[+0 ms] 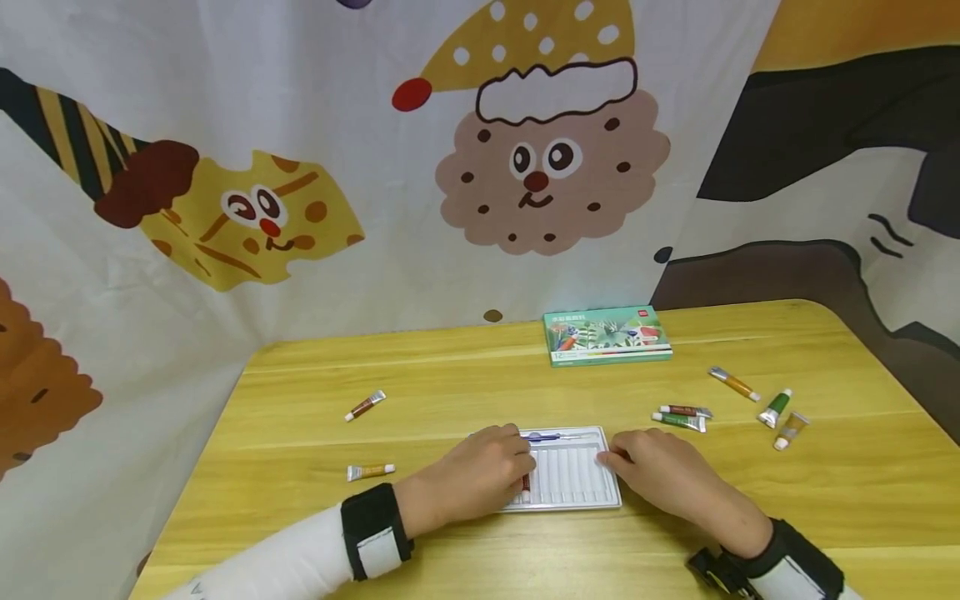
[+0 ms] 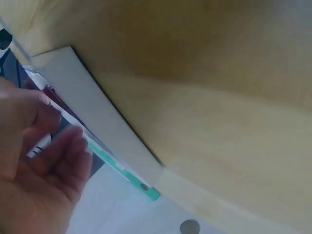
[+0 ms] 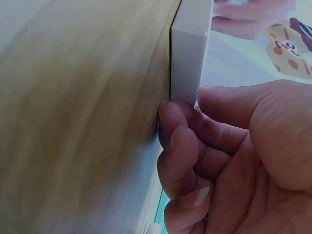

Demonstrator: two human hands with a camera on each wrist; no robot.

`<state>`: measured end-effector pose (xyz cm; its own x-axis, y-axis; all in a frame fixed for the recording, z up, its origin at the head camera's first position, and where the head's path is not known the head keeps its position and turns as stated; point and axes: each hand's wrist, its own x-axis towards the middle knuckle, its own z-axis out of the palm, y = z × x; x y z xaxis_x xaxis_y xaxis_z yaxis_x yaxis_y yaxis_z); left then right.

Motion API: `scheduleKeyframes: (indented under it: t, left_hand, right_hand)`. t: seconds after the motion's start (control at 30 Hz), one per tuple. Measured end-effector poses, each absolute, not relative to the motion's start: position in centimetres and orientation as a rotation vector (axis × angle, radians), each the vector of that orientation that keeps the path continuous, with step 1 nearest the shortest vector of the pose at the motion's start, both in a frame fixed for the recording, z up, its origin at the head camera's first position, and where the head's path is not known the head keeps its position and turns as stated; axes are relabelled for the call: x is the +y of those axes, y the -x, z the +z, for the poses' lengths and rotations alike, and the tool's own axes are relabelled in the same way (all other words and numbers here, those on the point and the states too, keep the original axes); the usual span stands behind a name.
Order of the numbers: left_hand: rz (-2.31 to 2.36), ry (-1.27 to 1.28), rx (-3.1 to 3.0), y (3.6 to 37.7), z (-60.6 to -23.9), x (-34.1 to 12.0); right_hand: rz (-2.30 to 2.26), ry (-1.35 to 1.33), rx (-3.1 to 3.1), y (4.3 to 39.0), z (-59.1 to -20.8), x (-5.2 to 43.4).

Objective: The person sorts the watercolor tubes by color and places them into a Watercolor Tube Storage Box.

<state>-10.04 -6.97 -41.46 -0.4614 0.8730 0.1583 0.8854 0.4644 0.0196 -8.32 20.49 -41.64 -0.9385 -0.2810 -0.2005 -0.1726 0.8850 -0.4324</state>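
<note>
A white ribbed tray (image 1: 573, 479) lies on the wooden table near its front edge. My left hand (image 1: 521, 471) rests over the tray's left end, fingers curled round a red-brown paint tube (image 1: 526, 486). The same dark red tube (image 2: 54, 99) shows beside the tray's wall (image 2: 105, 122) in the left wrist view. At the tray's right edge, my right hand (image 1: 611, 458) pinches its wall. In the right wrist view my fingers (image 3: 170, 122) press the tray's corner (image 3: 187, 58), with the thumb just above. A thin blue-handled item (image 1: 551, 436) lies along the tray's far edge.
A green paint box (image 1: 606, 335) sits at the back of the table. Loose tubes lie around: two on the left (image 1: 365, 406) (image 1: 371, 472), and several on the right, among them a green one (image 1: 775, 408) and an orange one (image 1: 735, 384). A cartoon cloth backdrop hangs behind.
</note>
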Motion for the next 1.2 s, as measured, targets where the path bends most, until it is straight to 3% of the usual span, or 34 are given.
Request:
scheduleKeyframes:
  t: [0.2, 0.37, 1.2]
  left_hand:
    - [-0.605, 1.117, -2.817, 9.3, -41.1, -7.3]
    - [-0.865, 0.956, -2.978, 8.5, -40.9, -7.1]
    - [-1.083, 0.899, -3.064, 8.5, -41.1, -6.5]
  right_hand:
    - [-0.607, 0.352, 2.8, 8.3, -41.5, 20.5]
    - [-0.606, 0.352, 2.799, 8.3, -41.5, 20.5]
    - [-0.62, 0.347, 2.787, 8.3, -41.4, 20.4]
